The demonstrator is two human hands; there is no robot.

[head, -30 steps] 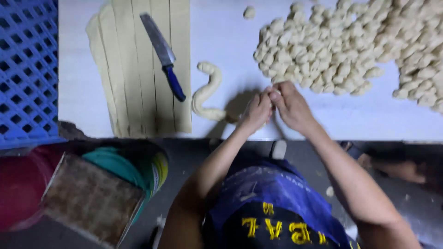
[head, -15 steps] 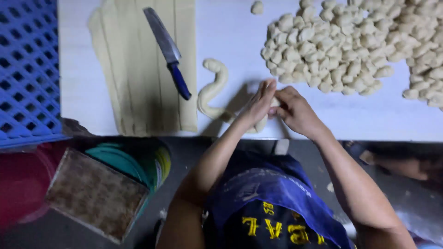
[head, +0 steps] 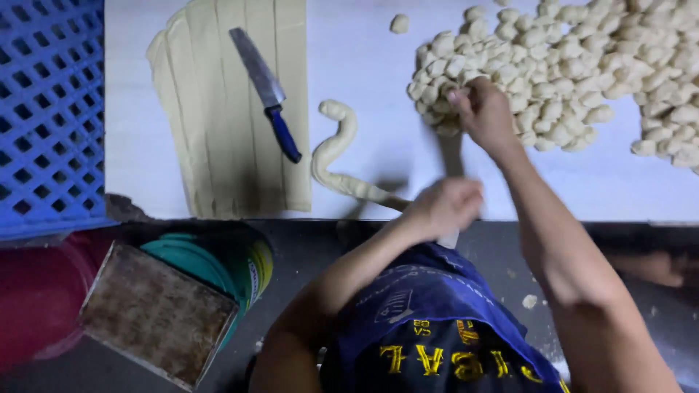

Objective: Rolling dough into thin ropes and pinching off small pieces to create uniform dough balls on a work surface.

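A long dough rope (head: 336, 145) lies curved on the white table (head: 364, 58). My left hand (head: 444, 207) grips its near end at the table's front edge. My right hand (head: 484, 113) reaches out to the near edge of a big pile of small dough pieces (head: 568, 65), fingers curled and pinched on a small dough piece among them.
Flat dough cut into long strips (head: 233, 109) lies at the left with a blue-handled knife (head: 266, 91) on top. A blue plastic crate (head: 47, 109) stands far left. Below the table are a green bucket (head: 211, 266), a brown board (head: 156, 313) and a red tub (head: 29, 298).
Both hands were pinching together at the rope's end. My right hand has since moved away up to the pile, while my left stays on the rope.
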